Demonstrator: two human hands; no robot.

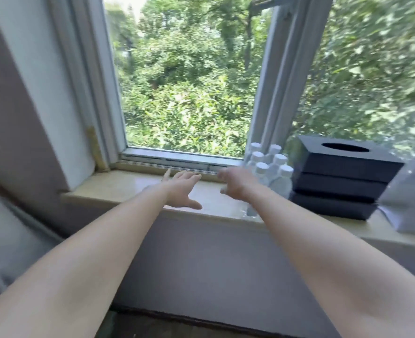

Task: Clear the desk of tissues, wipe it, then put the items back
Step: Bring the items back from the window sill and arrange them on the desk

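1. Stretching left hand, fingers spread, over the open left stretch of windowsill, near its front edge.
2. Curling right hand beside the water bottles; grip too blurred to tell.
3. Standing right of the bottles: black tissue box, near open window.

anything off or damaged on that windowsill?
One thing: the yellowish strip at the lower left corner of the white window frame looks stained or peeling against the paint. The clear white-capped plastic bottles and stacked black tissue boxes stand upright on the beige stone sill.
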